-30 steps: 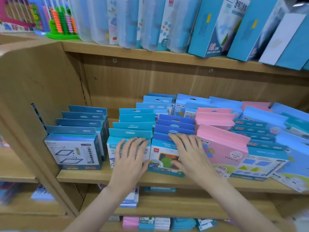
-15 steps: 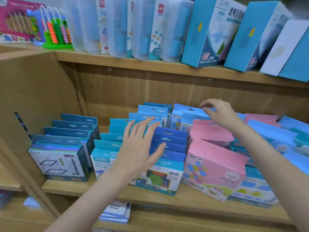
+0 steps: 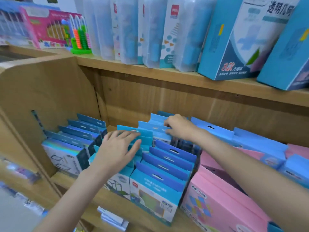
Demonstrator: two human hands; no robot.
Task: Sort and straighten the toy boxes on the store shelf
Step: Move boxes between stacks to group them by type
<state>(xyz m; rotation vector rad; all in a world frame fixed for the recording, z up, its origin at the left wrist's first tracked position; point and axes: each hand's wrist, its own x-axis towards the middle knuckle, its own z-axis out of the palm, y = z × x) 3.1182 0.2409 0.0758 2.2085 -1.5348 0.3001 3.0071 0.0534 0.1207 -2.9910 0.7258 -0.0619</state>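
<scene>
Rows of upright toy boxes fill the middle wooden shelf. My left hand lies flat with straight fingers on the tops of the teal box row. My right hand reaches further back and pinches the hang tab of a light-blue box near the rear of that area. In front of it stands a row of dark-blue-tabbed boxes. A silver-fronted box row stands at the left, pink boxes at the right.
The upper shelf holds clear plastic cases, tall blue boxes, a pink boxed toy and a colourful abacus. A wooden side panel closes the shelf on the left. Light-blue boxes lie at the back right.
The view has moved closer. My right hand has shifted left from the pink and blue boxes to a light-blue box's tab. My left hand has settled onto the teal row.
</scene>
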